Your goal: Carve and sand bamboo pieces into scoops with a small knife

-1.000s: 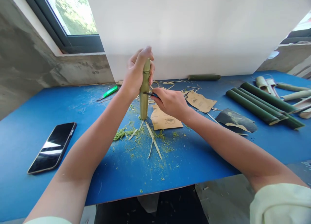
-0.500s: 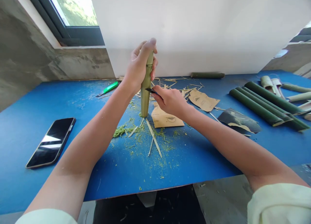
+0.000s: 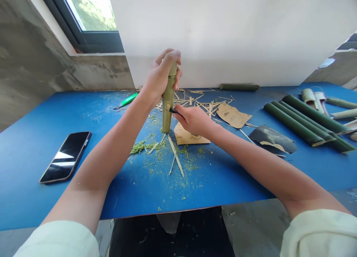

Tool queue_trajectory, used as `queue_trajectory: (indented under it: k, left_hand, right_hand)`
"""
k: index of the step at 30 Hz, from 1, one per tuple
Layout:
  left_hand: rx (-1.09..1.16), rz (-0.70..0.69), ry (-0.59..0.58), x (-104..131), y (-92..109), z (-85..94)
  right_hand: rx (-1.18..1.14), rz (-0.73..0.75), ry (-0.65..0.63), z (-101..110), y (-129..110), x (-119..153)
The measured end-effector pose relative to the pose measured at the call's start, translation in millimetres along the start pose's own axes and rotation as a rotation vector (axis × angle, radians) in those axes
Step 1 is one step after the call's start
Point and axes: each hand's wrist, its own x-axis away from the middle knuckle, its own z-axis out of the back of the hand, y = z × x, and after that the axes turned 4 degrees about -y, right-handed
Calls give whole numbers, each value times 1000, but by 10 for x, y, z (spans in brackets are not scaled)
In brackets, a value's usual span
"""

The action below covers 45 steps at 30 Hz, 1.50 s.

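Phone (image 3: 66, 157) lies on blue tabletop (image 3: 134, 193). Left fingers (image 3: 177, 71) grip upper part of bamboo piece (image 3: 167, 100), its lower end on tabletop. Right fingers (image 3: 180, 113) pinch dark blade (image 3: 174, 111) against its side. Green bamboo lengths (image 3: 302, 119) lie far right.

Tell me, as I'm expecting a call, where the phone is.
In the head view, the phone lies on the left of the blue table, beside the left forearm.

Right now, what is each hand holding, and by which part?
The left hand grips the bamboo piece by its upper end; the right hand holds a dark blade, its grip end hidden by the fingers.
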Motion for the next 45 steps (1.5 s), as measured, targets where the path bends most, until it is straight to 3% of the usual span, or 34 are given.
queue_trajectory:
  k: [12,19,28,33,39,45]
  left_hand:
    - [23,16,44,-54,-63,12]
    - [19,28,69,-35,-25,-30]
    - [43,4,43,-64,-67,4]
    - [61,4,69,-53,-37,-2]
    - [49,10,103,-77,-30,66]
    - [62,25,207,-110,-54,161]
  right_hand:
    - [-114,47,100,-173,61,-59]
    - [156,122,-135,-263,33,21]
    - [176,14,-176,-242,-40,20]
    - [228,75,-242,-314,-84,74]
    - [210,185,-128,-366,25,83]
    - [244,146,-229,-297,44,39]
